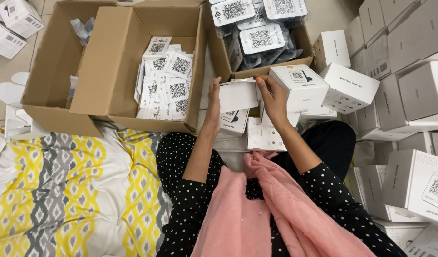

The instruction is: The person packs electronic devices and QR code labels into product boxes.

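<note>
Both hands (242,97) grip a white box (238,95) above tiled floor (4,71) crowded with cartons (109,62).

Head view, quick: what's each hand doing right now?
Left hand: fingers closed on the left edge of the small white cardboard box.
Right hand: fingers pinching the same box's top right edge.

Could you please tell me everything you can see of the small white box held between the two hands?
The small white box looks like plain, matte white cardboard, squarish, with one broad blank face turned up toward the camera. It is held in the air in front of the person, above other white boxes lying below it. The left hand lies flat against its left side, and the right hand pinches its upper right edge. A thin flap seems to stand along its top edge, though whether it is fully closed cannot be told.
</note>
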